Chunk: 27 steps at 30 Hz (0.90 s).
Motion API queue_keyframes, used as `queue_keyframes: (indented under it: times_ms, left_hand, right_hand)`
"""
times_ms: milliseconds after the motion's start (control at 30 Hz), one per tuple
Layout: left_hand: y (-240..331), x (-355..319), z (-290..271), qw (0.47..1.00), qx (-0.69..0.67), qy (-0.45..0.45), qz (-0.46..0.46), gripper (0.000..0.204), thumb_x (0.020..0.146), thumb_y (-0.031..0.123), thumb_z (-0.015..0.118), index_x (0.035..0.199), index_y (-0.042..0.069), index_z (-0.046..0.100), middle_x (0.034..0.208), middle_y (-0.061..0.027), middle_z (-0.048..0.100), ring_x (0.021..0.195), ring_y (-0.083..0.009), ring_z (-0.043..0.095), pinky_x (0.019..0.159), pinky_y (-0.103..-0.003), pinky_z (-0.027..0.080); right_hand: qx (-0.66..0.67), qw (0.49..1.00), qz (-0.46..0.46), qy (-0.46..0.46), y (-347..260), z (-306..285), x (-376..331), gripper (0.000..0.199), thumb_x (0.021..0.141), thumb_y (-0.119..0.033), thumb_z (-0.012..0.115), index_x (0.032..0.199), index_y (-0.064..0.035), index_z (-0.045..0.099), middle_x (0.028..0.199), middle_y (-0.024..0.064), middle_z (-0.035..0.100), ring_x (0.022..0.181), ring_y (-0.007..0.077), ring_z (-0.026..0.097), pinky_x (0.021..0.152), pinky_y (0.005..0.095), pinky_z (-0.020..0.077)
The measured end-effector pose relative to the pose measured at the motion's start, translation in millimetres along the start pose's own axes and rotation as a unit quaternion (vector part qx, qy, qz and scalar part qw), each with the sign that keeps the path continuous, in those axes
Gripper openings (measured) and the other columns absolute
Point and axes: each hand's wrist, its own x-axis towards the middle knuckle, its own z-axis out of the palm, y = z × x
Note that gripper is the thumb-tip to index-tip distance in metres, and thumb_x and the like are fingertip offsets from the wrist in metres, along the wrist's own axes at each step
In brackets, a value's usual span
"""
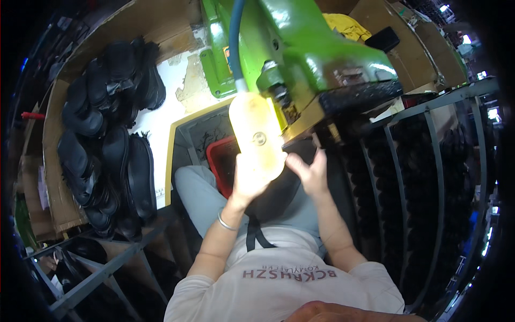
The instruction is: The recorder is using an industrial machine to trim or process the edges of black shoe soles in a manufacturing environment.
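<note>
I see my left hand [248,185] clamped on a pale shoe sole [257,134] held up at the green machine [300,48], right hand [311,169] open beside it; black soles [107,134] stacked left look untouched.

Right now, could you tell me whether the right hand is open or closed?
Open: the right hand has its fingers spread beside the pale shoe sole, gripping nothing, while the left hand holds that sole.

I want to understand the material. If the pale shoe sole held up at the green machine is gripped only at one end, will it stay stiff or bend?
The pale shoe sole probably holds its shape: the left hand grips only its near end, yet it stands out straight. It looks fairly light, carried by one hand while the right hand is open beside it. Being flat, it should not roll.
</note>
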Motion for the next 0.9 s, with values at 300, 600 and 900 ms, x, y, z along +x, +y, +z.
queue_keyframes:
  times_ms: [300, 600, 900]
  left_hand:
    - [-22, -33, 30, 0.984, -0.004, 0.179, 0.017, 0.023, 0.08, -0.007, 0.064, 0.102, -0.003, 0.056, 0.085, -0.0046, 0.063, 0.072, -0.0058, 0.057, 0.065, -0.017, 0.047]
    - [-15, -14, 29, 0.979, 0.095, 0.177, 0.021, 0.021, 0.079, -0.007, 0.065, 0.097, -0.005, 0.056, 0.083, -0.0041, 0.063, 0.07, -0.0055, 0.056, 0.061, -0.018, 0.046]
    - [40, -17, -51, 0.994, -0.01, 0.112, 0.013, 0.027, 0.072, -0.002, 0.069, 0.098, -0.007, 0.062, 0.091, -0.0112, 0.067, 0.081, -0.0161, 0.064, 0.077, -0.028, 0.05]
  right_hand:
    - [0.052, 0.977, 0.205, -0.03, 40, -111, -109, 0.028, 0.071, 0.0, 0.07, 0.096, 0.0033, 0.058, 0.09, 0.0072, 0.063, 0.079, 0.0108, 0.059, 0.072, 0.0243, 0.0481]
    - [-0.02, 0.988, 0.029, 0.151, -34, -126, 4, 0.026, 0.071, -0.003, 0.069, 0.094, 0.0017, 0.06, 0.084, 0.0036, 0.061, 0.076, 0.0106, 0.058, 0.069, 0.0234, 0.0466]
    - [-0.061, 0.99, -0.092, -0.09, -19, -79, 55, 0.024, 0.075, -0.008, 0.069, 0.096, 0.0008, 0.061, 0.087, 0.0036, 0.063, 0.079, 0.01, 0.056, 0.073, 0.0232, 0.0447]
